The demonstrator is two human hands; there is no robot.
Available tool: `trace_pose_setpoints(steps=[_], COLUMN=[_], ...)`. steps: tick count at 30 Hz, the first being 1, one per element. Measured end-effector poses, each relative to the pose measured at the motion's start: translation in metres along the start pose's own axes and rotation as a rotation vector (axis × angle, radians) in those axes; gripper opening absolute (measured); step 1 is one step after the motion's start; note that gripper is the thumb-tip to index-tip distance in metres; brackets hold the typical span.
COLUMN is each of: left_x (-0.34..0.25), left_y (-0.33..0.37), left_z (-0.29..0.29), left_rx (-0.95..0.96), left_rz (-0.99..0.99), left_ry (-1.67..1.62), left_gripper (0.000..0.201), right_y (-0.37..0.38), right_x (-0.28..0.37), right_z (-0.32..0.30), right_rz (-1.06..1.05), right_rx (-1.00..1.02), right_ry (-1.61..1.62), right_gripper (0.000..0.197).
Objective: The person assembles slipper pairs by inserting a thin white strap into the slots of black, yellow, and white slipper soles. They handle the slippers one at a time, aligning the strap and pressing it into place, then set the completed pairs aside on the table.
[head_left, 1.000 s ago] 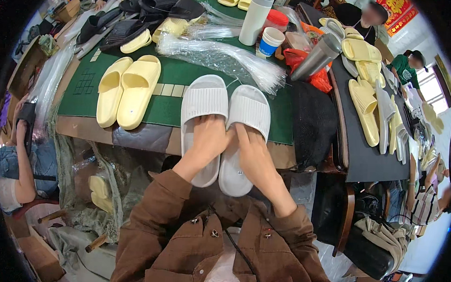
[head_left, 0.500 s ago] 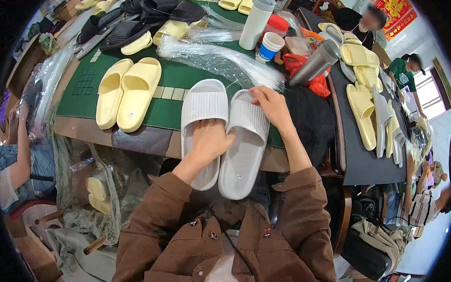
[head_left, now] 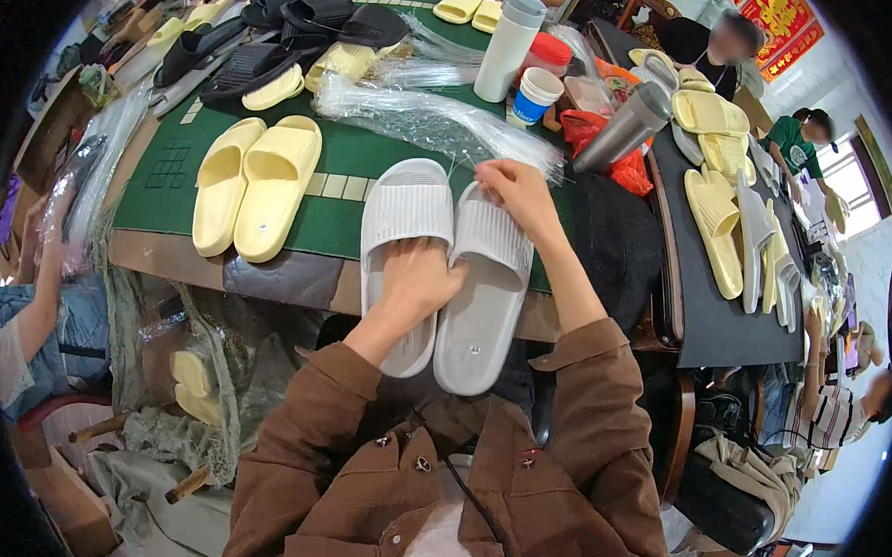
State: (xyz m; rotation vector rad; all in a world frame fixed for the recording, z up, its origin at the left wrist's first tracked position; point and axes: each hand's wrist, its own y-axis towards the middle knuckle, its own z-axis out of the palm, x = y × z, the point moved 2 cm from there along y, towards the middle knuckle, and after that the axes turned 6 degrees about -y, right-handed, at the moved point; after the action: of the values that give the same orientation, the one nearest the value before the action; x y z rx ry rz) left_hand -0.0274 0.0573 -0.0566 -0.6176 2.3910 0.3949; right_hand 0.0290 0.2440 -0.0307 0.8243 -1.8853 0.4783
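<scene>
A pair of light grey slide slippers lies side by side at the table's near edge, toes pointing away from me. My left hand [head_left: 421, 283] reaches under the strap of the left slipper [head_left: 407, 213], its fingers hidden there and its thumb at the inner edge of the right slipper [head_left: 479, 329]. Beside the right slipper's toe, my right hand [head_left: 513, 194] pinches a thin clear plastic tie [head_left: 458, 163] that runs between the two toes. Just beyond them spreads a bundle of clear plastic ties [head_left: 432, 116].
Yellow slippers [head_left: 277, 189] stand left on the green mat [head_left: 344, 241], with black slippers [head_left: 257, 71] piled behind. A white bottle [head_left: 508, 50], a paper cup [head_left: 537, 93] and a steel tumbler [head_left: 623, 128] stand at the back. Co-workers sit around; a dark table [head_left: 729, 333] holds more slippers.
My right hand has shifted slightly left and away from me, from the right slipper's toe to the tie. My left hand and the grey slippers have barely moved.
</scene>
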Motion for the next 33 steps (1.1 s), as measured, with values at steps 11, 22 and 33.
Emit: trace_pose_setpoints(steps=[11,22,33], left_x=[0.005,0.005,-0.009], left_y=[-0.002,-0.004,-0.026], left_z=[0.003,0.002,-0.024], left_rx=[-0.077,-0.112,-0.072], left_rz=[0.037,0.115,0.285], left_ry=[0.028,0.058,0.127], left_gripper=[0.052,0.051,0.053], right_y=[-0.002,0.026,0.008], right_x=[0.033,0.026,0.029], right_z=[0.015,0.042,0.028], right_rz=[-0.273,-0.068,-0.185], right_rx=[-0.191,-0.01,-0.099], right_ry=[0.164,-0.052,0.068], right_gripper=[0.021,0.032,0.021])
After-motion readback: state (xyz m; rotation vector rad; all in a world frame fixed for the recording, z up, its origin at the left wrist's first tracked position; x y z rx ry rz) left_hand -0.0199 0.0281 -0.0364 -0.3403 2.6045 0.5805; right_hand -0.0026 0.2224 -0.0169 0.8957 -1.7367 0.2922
